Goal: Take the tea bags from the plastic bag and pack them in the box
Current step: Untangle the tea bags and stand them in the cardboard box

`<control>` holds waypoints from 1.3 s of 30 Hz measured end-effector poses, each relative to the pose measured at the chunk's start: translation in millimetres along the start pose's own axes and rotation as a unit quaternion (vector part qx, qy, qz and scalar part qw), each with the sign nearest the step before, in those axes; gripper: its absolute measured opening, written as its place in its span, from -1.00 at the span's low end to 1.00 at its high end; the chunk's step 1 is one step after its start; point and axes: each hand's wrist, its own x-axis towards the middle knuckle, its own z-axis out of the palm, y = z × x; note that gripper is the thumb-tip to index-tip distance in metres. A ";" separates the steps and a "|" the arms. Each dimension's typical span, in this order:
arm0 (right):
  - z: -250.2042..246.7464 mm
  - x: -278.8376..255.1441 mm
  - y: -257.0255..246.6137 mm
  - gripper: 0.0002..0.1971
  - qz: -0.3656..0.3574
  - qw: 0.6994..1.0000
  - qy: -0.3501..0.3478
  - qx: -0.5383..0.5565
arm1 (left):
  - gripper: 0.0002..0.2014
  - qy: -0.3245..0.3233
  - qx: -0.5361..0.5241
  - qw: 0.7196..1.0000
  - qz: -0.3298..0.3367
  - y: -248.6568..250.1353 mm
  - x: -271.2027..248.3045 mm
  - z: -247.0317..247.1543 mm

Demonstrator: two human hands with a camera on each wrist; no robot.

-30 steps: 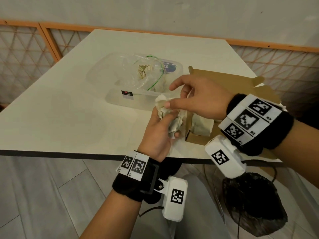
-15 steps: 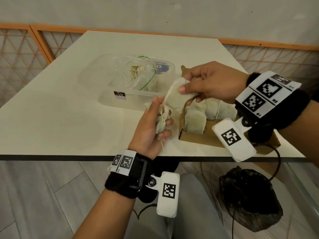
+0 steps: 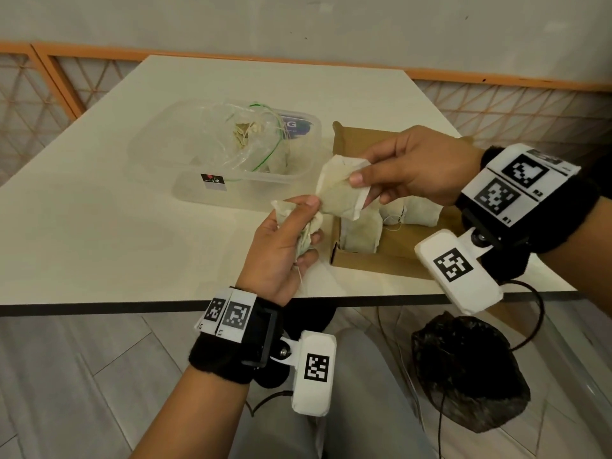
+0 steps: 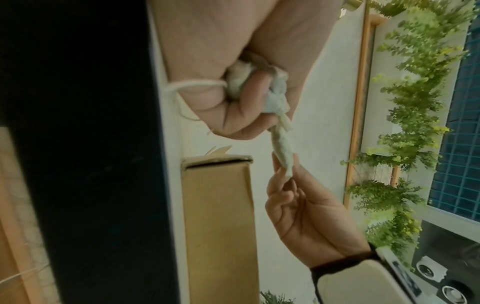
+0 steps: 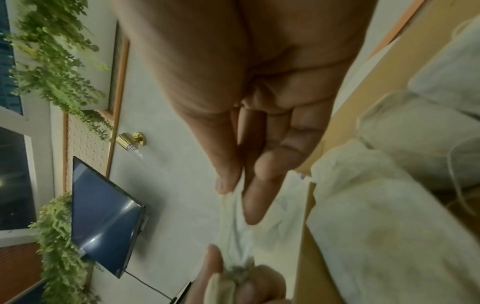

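My right hand (image 3: 359, 180) pinches a pale tea bag (image 3: 341, 193) between thumb and fingers, just left of the open brown cardboard box (image 3: 381, 260). The same tea bag (image 4: 283, 152) hangs between both hands in the left wrist view. My left hand (image 3: 298, 233) grips a crumpled bunch of tea bags (image 3: 306, 240), its thumb touching the lower corner of the pinched bag. Several tea bags (image 3: 361, 236) stand inside the box. The clear plastic bag (image 3: 238, 140) with more tea bags lies in a clear plastic container (image 3: 298, 173) behind the hands.
The white table (image 3: 99, 210) has a dark front edge close to my left wrist. A black bag (image 3: 463, 372) sits on the floor under the right side. An orange-framed lattice rail (image 3: 49, 94) runs behind the table.
My right hand has drawn one tea bag out of the bunch in my left hand, lifting it up and to the right beside the box. The left hand has stayed near the table's front edge.
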 end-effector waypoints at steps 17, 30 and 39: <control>3.6 0.4 38.3 -0.87 0.117 0.987 -0.045 -0.104 | -0.89 -0.027 -0.187 0.979 -0.083 4.1 7.9 -12.1; 13.9 -59.0 65.9 -0.45 -0.078 0.942 -0.034 -0.326 | -0.85 -0.023 -0.209 0.973 -0.098 3.3 10.5 -14.2; 23.1 -55.7 69.9 -0.23 -0.108 0.913 -0.002 -0.394 | -0.80 -0.021 -0.214 0.969 -0.124 6.1 8.4 -12.9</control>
